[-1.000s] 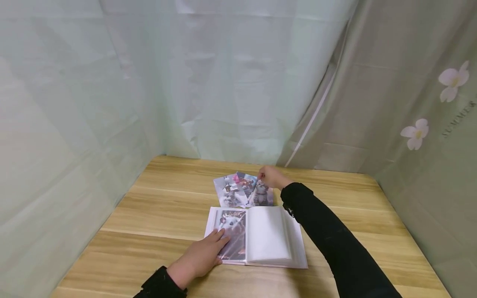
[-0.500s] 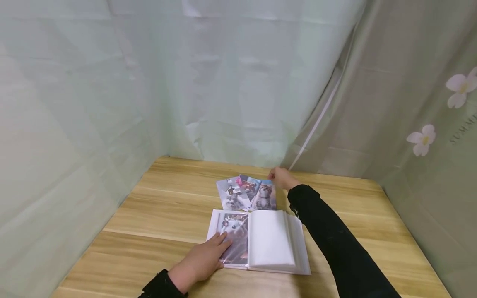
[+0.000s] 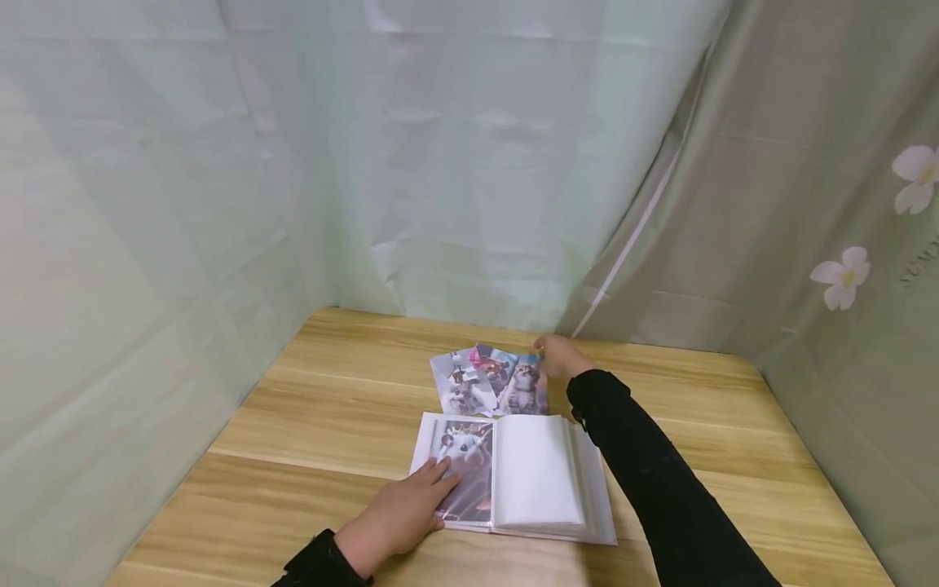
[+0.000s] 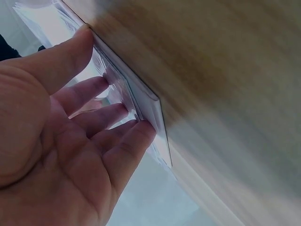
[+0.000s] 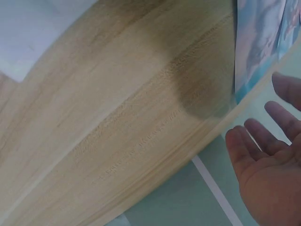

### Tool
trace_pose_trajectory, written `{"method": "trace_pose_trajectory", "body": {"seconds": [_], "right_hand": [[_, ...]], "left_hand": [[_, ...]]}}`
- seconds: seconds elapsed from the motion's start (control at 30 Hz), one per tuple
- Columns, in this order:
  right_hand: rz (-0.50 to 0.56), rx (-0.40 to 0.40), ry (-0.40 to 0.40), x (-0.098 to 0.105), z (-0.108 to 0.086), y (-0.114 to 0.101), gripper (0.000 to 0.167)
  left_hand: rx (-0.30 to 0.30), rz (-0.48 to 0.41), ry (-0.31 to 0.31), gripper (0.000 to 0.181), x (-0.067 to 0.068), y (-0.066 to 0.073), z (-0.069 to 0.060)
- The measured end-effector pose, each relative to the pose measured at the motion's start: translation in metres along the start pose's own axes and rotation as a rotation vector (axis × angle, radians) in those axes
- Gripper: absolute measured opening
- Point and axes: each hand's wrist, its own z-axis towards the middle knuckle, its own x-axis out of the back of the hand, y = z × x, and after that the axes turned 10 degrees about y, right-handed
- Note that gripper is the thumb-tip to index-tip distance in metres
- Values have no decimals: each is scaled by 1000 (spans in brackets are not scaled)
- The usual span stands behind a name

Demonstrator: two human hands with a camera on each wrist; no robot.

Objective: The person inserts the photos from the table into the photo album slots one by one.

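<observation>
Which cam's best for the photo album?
Head view: both open sides of the photo album show, though the left hand covers part of one. Left wrist gets mainly its edge, close up; right wrist, just a white corner, probably the album's.

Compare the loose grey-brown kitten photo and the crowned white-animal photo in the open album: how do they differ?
Place: the rectangular grey-brown kitten photo lies loose on the wooden table; the crowned white-animal photo sits in the open white album, behind clear plastic.
Hands: the right hand is near the kitten photo's far right corner; the left hand covers part of the crowned photo.
Shared: both are animal pictures, face up.
</observation>
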Motion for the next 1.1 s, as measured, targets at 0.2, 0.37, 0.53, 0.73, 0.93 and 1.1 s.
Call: {"method": "trace_pose_trajectory", "body": {"seconds": [0.2, 0.37, 0.53, 0.73, 0.93, 1.1], "right_hand": [[79, -69, -67, -6, -6, 1, 62], [56, -72, -78, -12, -7, 2, 64], [5, -19, -52, -14, -6, 1, 60], [-20, -29, -16, -18, -5, 3, 57], [-20, -18, 107, -26, -1, 4, 68], [19, -7, 169, -25, -2, 4, 65]], "left_hand": [[-1, -2, -7, 58, -2, -1, 0], [0, -2, -11, 59, -3, -1, 0], [-5, 0, -9, 59, -1, -2, 0], [-4, -5, -9, 59, 0, -1, 1], [-10, -7, -1, 58, 0, -1, -1], [-15, -14, -4, 58, 2, -1, -1]]}}
